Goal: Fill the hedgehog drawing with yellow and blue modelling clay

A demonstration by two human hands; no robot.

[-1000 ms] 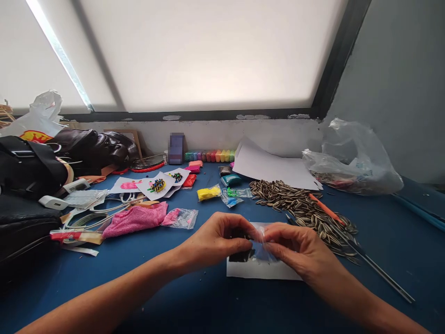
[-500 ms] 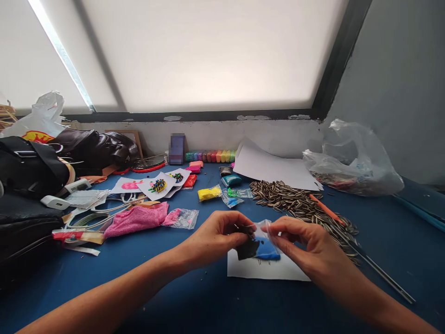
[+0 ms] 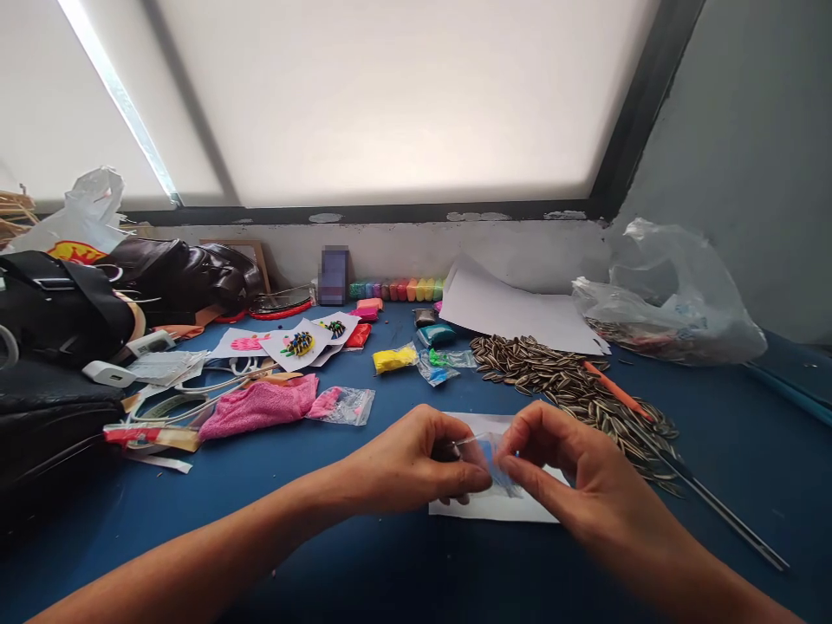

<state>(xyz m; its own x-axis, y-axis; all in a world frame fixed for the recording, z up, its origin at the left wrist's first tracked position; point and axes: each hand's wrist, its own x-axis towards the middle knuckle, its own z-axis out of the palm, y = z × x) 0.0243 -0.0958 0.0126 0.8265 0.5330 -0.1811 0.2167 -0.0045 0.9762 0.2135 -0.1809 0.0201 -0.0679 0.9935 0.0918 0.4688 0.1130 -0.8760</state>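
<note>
My left hand is closed around a small clear plastic bag with blue clay showing faintly through it. A dark edge peeks out inside the curl of those fingers, mostly hidden. My right hand pinches at the bag's right side with thumb and forefinger, and a small blue bit shows at the fingertips. Beneath both hands lies a white sheet of paper on the blue table.
Sunflower seeds lie heaped at right, with an orange-handled tool and tweezers over them. Clay packets, including a yellow one, sit ahead. Decorated cards, a pink cloth and black bags occupy the left.
My left hand has curled further over the bag, covering the black clay that showed before. My right fingertips have shifted slightly, and a small blue bit now shows there.
</note>
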